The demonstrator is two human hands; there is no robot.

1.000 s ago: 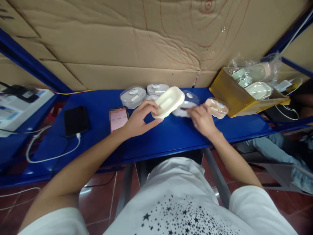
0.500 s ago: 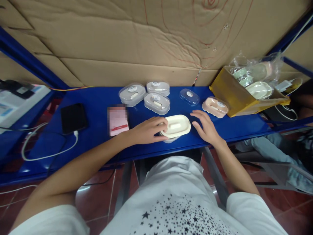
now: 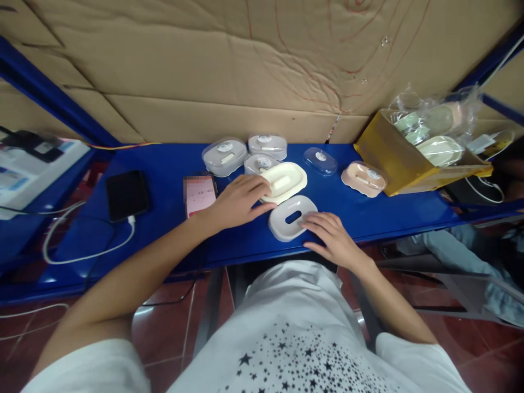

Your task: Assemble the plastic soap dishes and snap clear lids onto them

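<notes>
My left hand [image 3: 239, 200] grips the near-left edge of a cream soap-dish tray [image 3: 284, 180] that rests on the blue table [image 3: 172, 229]. My right hand [image 3: 329, 238] lies with its fingers stretched out on the right edge of a white slotted insert [image 3: 291, 217], which sits flat near the table's front edge, just in front of the cream tray. The two parts lie apart, almost touching.
Behind stand three lidded grey dishes [image 3: 224, 155], a clear lid [image 3: 320, 160] and a pink dish [image 3: 364, 178]. A yellow box [image 3: 399, 161] with bagged dishes is at right. Two phones [image 3: 199, 192], [image 3: 126, 194] and a white cable [image 3: 88, 245] lie left. Another person's legs [image 3: 458, 245] show at right.
The cream tray has been lifted off the white insert and moved back. My right hand has come down onto the insert near the front edge.
</notes>
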